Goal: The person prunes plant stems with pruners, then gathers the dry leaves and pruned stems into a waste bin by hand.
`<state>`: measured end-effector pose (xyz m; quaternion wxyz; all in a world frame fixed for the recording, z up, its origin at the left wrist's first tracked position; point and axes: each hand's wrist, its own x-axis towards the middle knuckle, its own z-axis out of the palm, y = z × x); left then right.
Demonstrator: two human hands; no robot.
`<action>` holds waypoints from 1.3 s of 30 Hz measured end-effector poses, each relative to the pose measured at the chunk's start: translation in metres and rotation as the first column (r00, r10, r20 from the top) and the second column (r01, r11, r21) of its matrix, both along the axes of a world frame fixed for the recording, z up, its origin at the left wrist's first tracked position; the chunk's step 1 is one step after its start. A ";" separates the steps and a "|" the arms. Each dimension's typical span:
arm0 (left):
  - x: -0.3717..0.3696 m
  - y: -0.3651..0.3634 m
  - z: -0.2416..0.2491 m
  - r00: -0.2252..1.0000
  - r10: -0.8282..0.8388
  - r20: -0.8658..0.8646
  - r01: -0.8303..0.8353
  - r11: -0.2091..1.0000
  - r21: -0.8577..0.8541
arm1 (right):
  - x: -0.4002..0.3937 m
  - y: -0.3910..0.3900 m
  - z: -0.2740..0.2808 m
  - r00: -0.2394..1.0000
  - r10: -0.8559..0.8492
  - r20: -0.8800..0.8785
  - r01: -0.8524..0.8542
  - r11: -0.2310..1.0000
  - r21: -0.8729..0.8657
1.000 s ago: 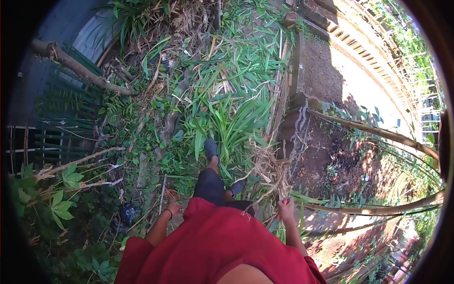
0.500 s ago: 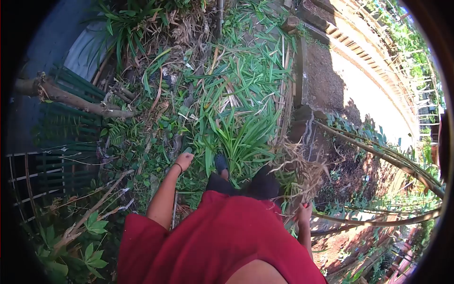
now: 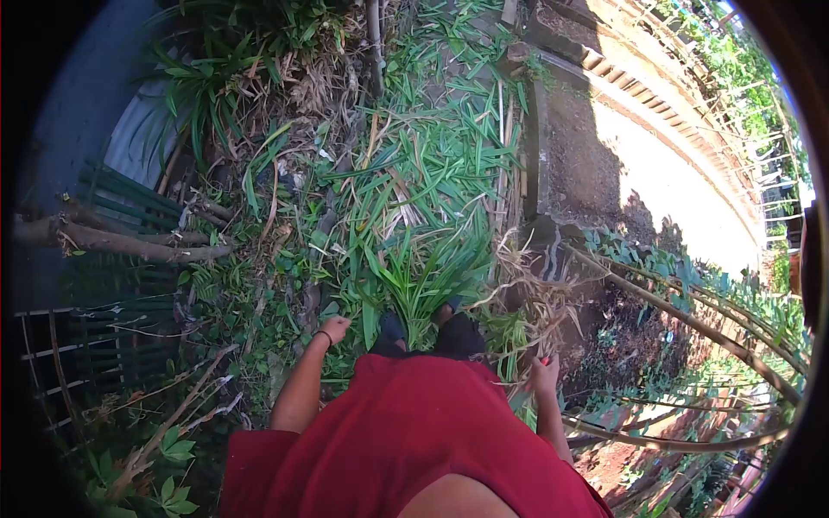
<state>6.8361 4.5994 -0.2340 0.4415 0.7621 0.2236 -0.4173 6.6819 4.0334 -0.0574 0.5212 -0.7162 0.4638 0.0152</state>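
Observation:
My left hand (image 3: 333,327), with a dark band on its wrist, is held in a loose fist above the low green plants. Nothing shows in its fingers. To the other side, my right hand (image 3: 544,375) is closed, and a small red bit shows at its fingers; I cannot tell what it grips. Dry brown plant stalks (image 3: 542,319) hang just beyond that hand and overlap it. Between my feet and in front of them grows a clump of long-leaved green plant (image 3: 414,276). A dark shoe (image 3: 392,328) stands beside it.
Cut green leaves (image 3: 432,164) cover the path ahead. A bare branch (image 3: 147,246) juts in from the left by a dark green slatted fence (image 3: 121,302). On the right are a low concrete edge (image 3: 537,155) and long bent poles (image 3: 691,319).
My view has shifted, and I stand closer to the green clump, with both shoes now showing. My right hand and the dry stalks sit slightly higher in view. Both hands remain closed.

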 end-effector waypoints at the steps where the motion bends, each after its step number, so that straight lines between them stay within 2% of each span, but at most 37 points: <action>1: -0.007 -0.006 -0.016 1.000 0.028 0.011 -0.028 0.999 -0.042 | 0.011 -0.007 -0.008 1.000 0.011 -0.001 -0.011 1.000 -0.002; 2: -0.007 -0.020 -0.009 0.999 0.031 0.008 -0.031 0.999 -0.038 | 0.016 -0.015 -0.024 0.995 0.032 0.094 -0.025 0.997 -0.075; 3: -0.014 -0.029 0.007 0.999 0.016 -0.032 -0.017 1.000 -0.010 | 0.027 -0.022 -0.020 0.998 0.014 0.068 -0.019 0.997 0.069; 5: -0.012 -0.045 0.016 0.998 -0.003 -0.068 0.005 1.000 0.026 | 0.059 -0.025 0.011 0.997 -0.046 -0.069 0.060 0.973 0.224; 7: -0.004 -0.050 0.010 0.975 -0.132 -0.177 0.146 0.987 0.069 | 0.068 -0.049 -0.033 0.999 -0.023 -0.033 0.029 0.978 0.204; 8: 0.009 -0.058 0.020 0.972 -0.098 -0.213 0.114 0.991 0.065 | 0.065 -0.060 -0.053 1.000 0.000 -0.008 0.001 0.985 0.173; 10: 0.044 -0.067 0.026 0.964 -0.203 -0.172 0.213 0.976 0.044 | 0.082 -0.067 -0.069 1.000 0.002 -0.018 0.000 0.990 0.143; 11: 0.067 -0.086 0.051 0.976 -0.164 -0.142 0.173 0.983 0.055 | 0.088 -0.070 -0.078 1.000 0.009 -0.007 -0.009 0.995 0.096; 12: 0.095 -0.107 0.076 0.986 -0.127 -0.108 0.134 0.989 0.063 | 0.079 -0.084 -0.119 0.994 0.092 0.056 -0.093 0.996 0.005; 13: 0.115 -0.109 0.061 0.985 -0.115 -0.127 0.121 0.992 0.042 | 0.082 -0.085 -0.124 0.995 0.094 0.041 -0.095 0.995 0.021; 14: 0.137 -0.108 0.041 0.984 -0.106 -0.143 0.110 0.994 0.023 | 0.092 -0.084 -0.125 0.998 0.062 0.006 -0.062 0.991 0.114; 15: 0.164 -0.126 0.050 0.986 -0.004 -0.167 0.011 0.999 0.043 | 0.104 -0.086 -0.124 0.999 0.029 -0.031 -0.022 0.980 0.200; 16: 0.196 -0.149 0.057 0.977 0.096 -0.188 -0.086 0.994 0.063 | 0.128 -0.076 -0.099 0.999 0.006 -0.051 0.006 0.973 0.231; 17: 0.227 -0.153 0.032 0.976 0.065 -0.206 -0.085 0.992 -0.089 | 0.144 -0.072 -0.085 0.992 -0.029 -0.121 0.062 0.957 0.285; 18: 0.253 -0.155 0.005 0.973 0.033 -0.227 -0.089 0.967 -0.238 | 0.142 -0.073 -0.099 0.992 -0.012 -0.127 0.046 0.961 0.272; 20: 0.306 -0.177 -0.051 0.971 0.099 -0.218 -0.147 0.965 -0.219 | 0.148 -0.075 -0.119 0.988 0.014 -0.153 0.029 0.960 0.278; 22: 0.361 -0.182 -0.152 0.985 -0.017 -0.171 -0.008 0.990 -0.142 | 0.140 -0.077 -0.161 0.984 -0.022 -0.176 0.067 0.964 0.256; 24: 0.411 -0.210 -0.193 0.981 0.075 -0.181 -0.075 0.997 0.007 | 0.157 -0.067 -0.159 0.993 0.007 -0.115 0.015 0.982 0.190; 26: 0.441 -0.233 -0.223 0.996 0.080 -0.042 -0.081 0.996 -0.023 | 0.151 -0.069 -0.189 0.985 0.146 -0.097 -0.137 0.986 0.094; 27: 0.448 -0.241 -0.256 0.997 0.076 0.013 -0.077 0.989 0.130 | 0.148 -0.069 -0.203 0.973 0.211 -0.091 -0.208 0.977 0.040; 28: 0.456 -0.226 -0.344 0.998 0.059 0.030 -0.065 0.963 0.261 | 0.138 -0.076 -0.225 0.971 0.165 -0.175 -0.145 0.982 0.119; 29: 0.463 -0.229 -0.365 0.998 0.054 0.021 -0.058 0.961 0.269 | 0.124 -0.086 -0.250 0.960 0.120 -0.253 -0.072 0.979 0.188; 31: 0.482 -0.250 -0.385 0.999 -0.022 0.047 0.000 0.905 0.426 | 0.107 -0.097 -0.294 0.937 0.074 -0.342 0.016 0.967 0.253; 32: 0.495 -0.255 -0.394 0.999 0.032 0.028 -0.041 0.911 0.411 | 0.100 -0.098 -0.313 0.915 0.027 -0.402 0.092 0.958 0.273; 33: 0.502 -0.259 -0.413 0.996 0.088 0.004 -0.082 0.914 0.398 | 0.092 -0.100 -0.327 0.907 0.023 -0.421 0.099 0.959 0.267; 34: 0.512 -0.266 -0.440 0.984 0.173 0.038 -0.170 0.866 0.470 | 0.090 -0.100 -0.338 0.906 0.041 -0.421 0.068 0.968 0.240; 36: 0.534 -0.271 -0.489 0.957 0.291 -0.006 -0.256 0.850 0.461 | 0.087 -0.099 -0.361 0.906 0.099 -0.411 -0.037 0.987 0.156; 38: 0.552 -0.279 -0.546 0.936 0.352 -0.004 -0.305 0.816 0.491 | 0.073 -0.100 -0.383 0.851 0.222 -0.477 -0.254 0.967 -0.003; 39: 0.557 -0.285 -0.557 0.938 0.345 -0.013 -0.294 0.817 0.495 | 0.064 -0.100 -0.397 0.785 0.283 -0.551 -0.402 0.910 -0.105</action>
